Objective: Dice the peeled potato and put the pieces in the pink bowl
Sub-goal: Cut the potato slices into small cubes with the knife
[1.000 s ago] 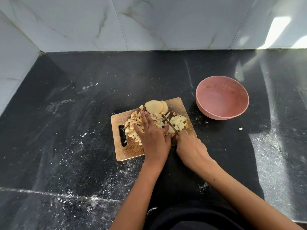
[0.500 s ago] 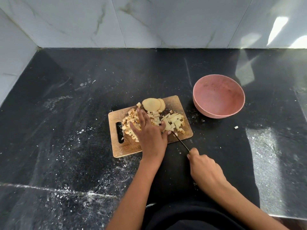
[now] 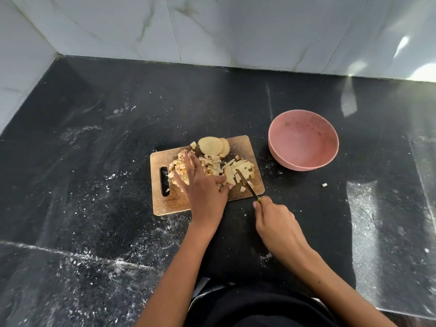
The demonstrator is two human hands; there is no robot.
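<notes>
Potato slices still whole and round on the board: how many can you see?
2. Both lie at the board's far edge: the front slice overlaps the back slice. More could be hidden beneath them.

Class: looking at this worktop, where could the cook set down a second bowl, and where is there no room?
Free: the dark counter left of the cutting board, and the stretch between board and back wall. Crowded: the board itself, covered by diced potato, two slices, the left hand and knife; the pink bowl sits close on its right.
</notes>
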